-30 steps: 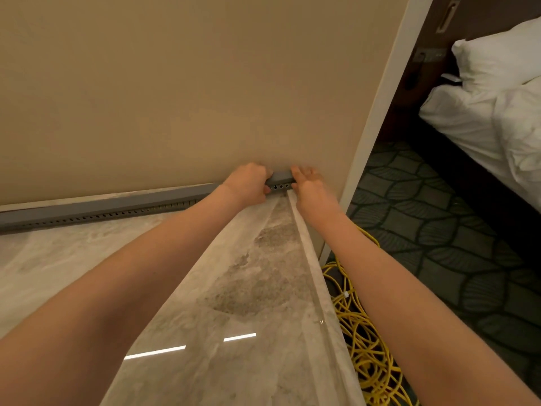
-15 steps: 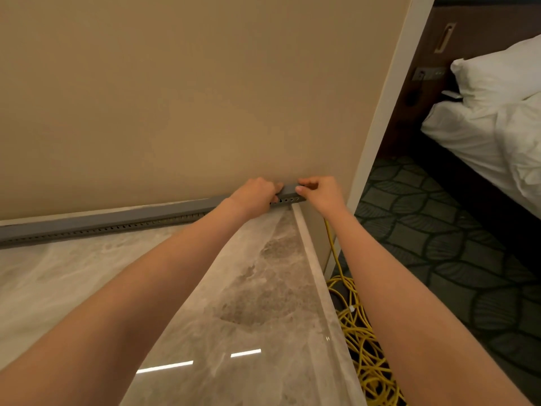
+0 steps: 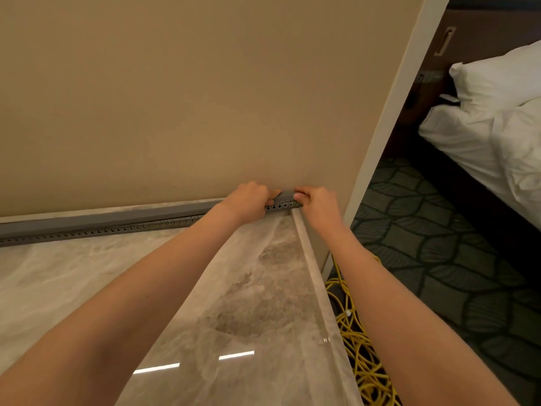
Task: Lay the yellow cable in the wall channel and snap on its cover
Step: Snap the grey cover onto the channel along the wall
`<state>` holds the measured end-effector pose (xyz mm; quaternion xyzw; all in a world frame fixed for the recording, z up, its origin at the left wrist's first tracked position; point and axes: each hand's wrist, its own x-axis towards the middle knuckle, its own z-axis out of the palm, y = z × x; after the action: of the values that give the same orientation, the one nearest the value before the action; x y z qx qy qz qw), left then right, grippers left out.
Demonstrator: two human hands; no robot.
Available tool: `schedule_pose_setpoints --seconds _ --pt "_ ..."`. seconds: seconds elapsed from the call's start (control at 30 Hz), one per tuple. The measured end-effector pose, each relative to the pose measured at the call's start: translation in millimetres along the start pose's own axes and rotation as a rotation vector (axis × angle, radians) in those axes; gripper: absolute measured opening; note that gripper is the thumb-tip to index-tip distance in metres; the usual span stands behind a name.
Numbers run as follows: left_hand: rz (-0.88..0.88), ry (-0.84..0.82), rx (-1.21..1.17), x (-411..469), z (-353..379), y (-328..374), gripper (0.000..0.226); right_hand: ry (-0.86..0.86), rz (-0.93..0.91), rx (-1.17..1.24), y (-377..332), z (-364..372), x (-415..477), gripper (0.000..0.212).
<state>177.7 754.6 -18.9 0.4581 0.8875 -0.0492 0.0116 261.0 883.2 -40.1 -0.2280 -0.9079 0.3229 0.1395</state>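
A long grey slotted wall channel (image 3: 102, 222) runs along the foot of the beige wall on top of a marble counter (image 3: 87, 288). Its grey cover lies along the top. My left hand (image 3: 248, 202) and my right hand (image 3: 317, 202) both pinch the channel's right end (image 3: 285, 197) near the wall corner, fingers on the cover, thumbs below. A yellow cable (image 3: 360, 347) lies in a loose tangle on the carpet beside the counter, below my right forearm. One strand rises towards the counter's corner. Whether any cable lies inside the channel is hidden.
The counter's right edge (image 3: 319, 288) drops to a dark patterned carpet (image 3: 439, 244). A white wall-corner trim (image 3: 389, 112) stands right of my hands. A bed with white sheets and a pillow (image 3: 497, 118) fills the right side.
The view shifted slightly. My right hand came up from flat on the counter edge to pinch the channel's end. Both hands stay at the same end of the channel.
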Motion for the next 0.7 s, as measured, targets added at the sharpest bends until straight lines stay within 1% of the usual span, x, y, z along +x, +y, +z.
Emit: schedule_pose_setpoints --seconds 0.13,0.2,0.3,0.37,0.4,0.53,0.6,0.7 --pt "0.028 -0.031 -0.086 -1.5 3.9 -1.6 0.039 -0.008 0.013 0.104 6.6 2.1 -4.1 0.034" --pt "0.03 -0.054 -0.117 -2.0 2.6 -0.7 0.044 0.01 0.033 0.168 6.8 3.1 -5.3 0.034" --pt "0.021 0.006 -0.148 -4.8 1.4 0.2 0.048 0.016 0.073 0.323 5.7 1.1 -6.6 0.04" --pt "-0.002 0.061 -0.214 -6.0 2.2 -0.2 0.048 -0.036 0.102 0.431 6.9 -1.5 -7.8 0.049" --pt "-0.011 0.077 -0.235 -6.3 2.2 0.3 0.046 -0.057 0.115 0.448 7.8 -2.5 -8.4 0.052" --pt "-0.033 0.09 -0.238 -8.3 5.4 3.1 0.048 -0.069 0.157 0.437 8.2 -3.9 -5.2 0.04" --pt "-0.02 0.095 -0.236 -7.9 5.4 3.0 0.047 -0.084 0.16 0.424 8.4 -4.4 -3.4 0.041" --pt "-0.012 0.097 -0.258 -4.9 1.8 3.5 0.036 -0.084 0.183 0.439 8.2 -4.1 -2.2 0.044"
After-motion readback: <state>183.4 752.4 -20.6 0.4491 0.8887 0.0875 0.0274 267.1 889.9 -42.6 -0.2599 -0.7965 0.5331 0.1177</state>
